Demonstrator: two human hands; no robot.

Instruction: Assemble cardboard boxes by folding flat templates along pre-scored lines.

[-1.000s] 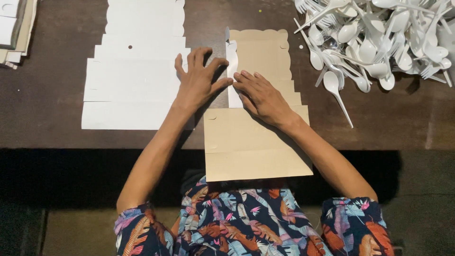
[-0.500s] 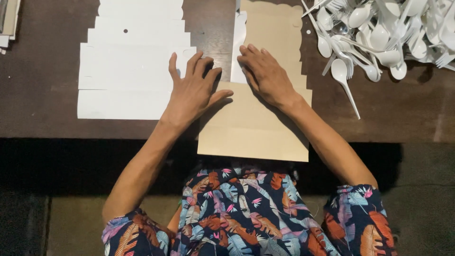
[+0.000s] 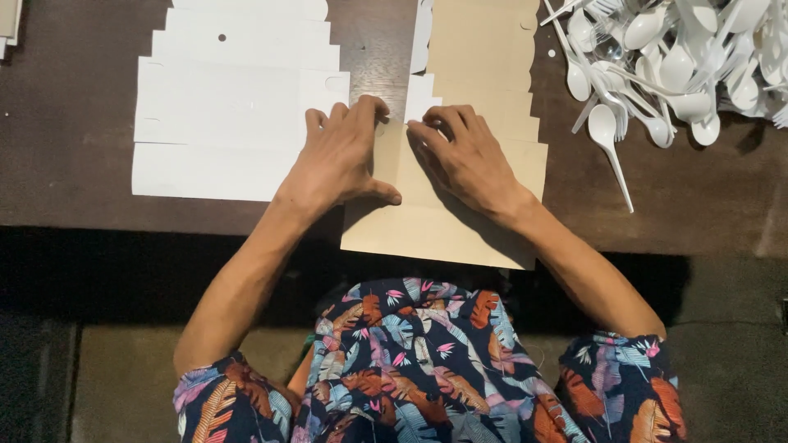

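A stack of flat brown cardboard blanks lies on the dark wooden table in front of me, fanned upward in steps. My left hand presses on the stack's left edge, fingers curled at the top of the nearest blank. My right hand rests flat on the same blank, fingertips pinching its upper left corner next to a white flap. To the left lies a fanned stack of white cardboard blanks; the left hand's heel overlaps its right edge.
A heap of white plastic spoons and forks fills the table's top right; one spoon points toward the front edge. More paper stock sits at the top left corner. My patterned clothing is below the table edge.
The view has shifted so the stacks sit higher in frame. Both hands have drawn closer together on the brown blank, fingers now curled at its upper edge instead of spread flat.
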